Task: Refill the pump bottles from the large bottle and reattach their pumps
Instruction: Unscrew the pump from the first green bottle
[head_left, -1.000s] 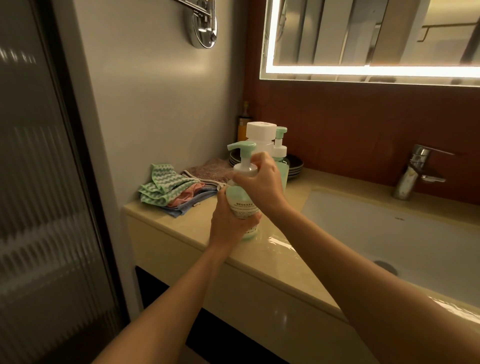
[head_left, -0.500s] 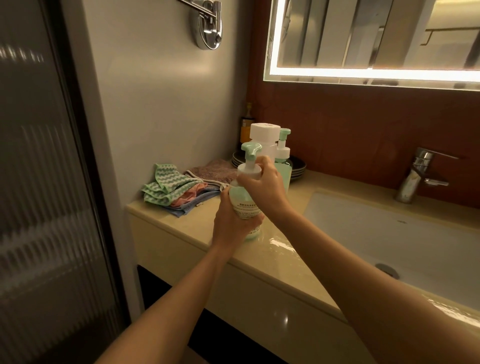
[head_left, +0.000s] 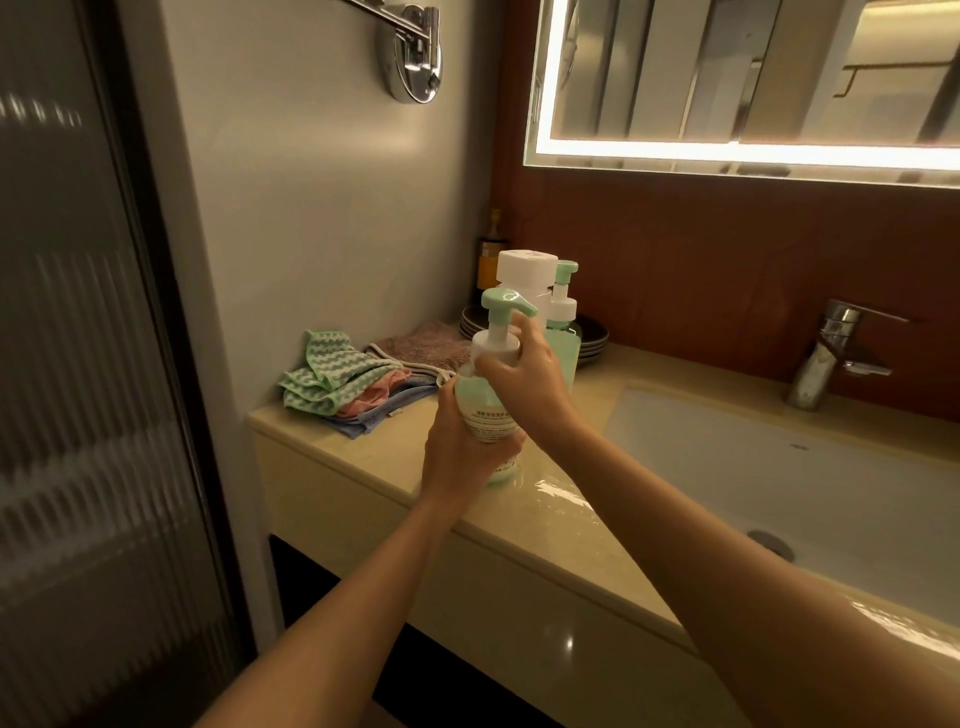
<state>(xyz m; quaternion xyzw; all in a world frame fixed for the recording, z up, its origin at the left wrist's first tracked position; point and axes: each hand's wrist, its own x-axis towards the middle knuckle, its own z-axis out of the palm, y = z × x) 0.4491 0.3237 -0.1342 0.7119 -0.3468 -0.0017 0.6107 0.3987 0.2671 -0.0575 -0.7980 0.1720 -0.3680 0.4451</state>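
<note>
A pale green pump bottle (head_left: 485, 415) stands on the beige counter (head_left: 550, 525) near its front edge. My left hand (head_left: 460, 452) is wrapped around the bottle's body. My right hand (head_left: 524, 379) grips the white collar of its pump (head_left: 501, 319), whose green spout points right. Behind them stands the large bottle (head_left: 524, 273) with a wide white cap, mostly hidden by my right hand. A second green pump bottle (head_left: 563, 312) with its pump on stands just right of the large one.
Folded cloths (head_left: 353, 384) lie at the counter's left end beside the wall. A stack of dark plates (head_left: 592, 338) and a small orange bottle (head_left: 490, 260) sit at the back. The white sink (head_left: 810, 483) and chrome tap (head_left: 826, 353) are to the right. A glass door (head_left: 88, 364) stands on the left.
The pump's spout has turned from pointing left to pointing right under my right hand. My left hand still holds the bottle in the same spot.
</note>
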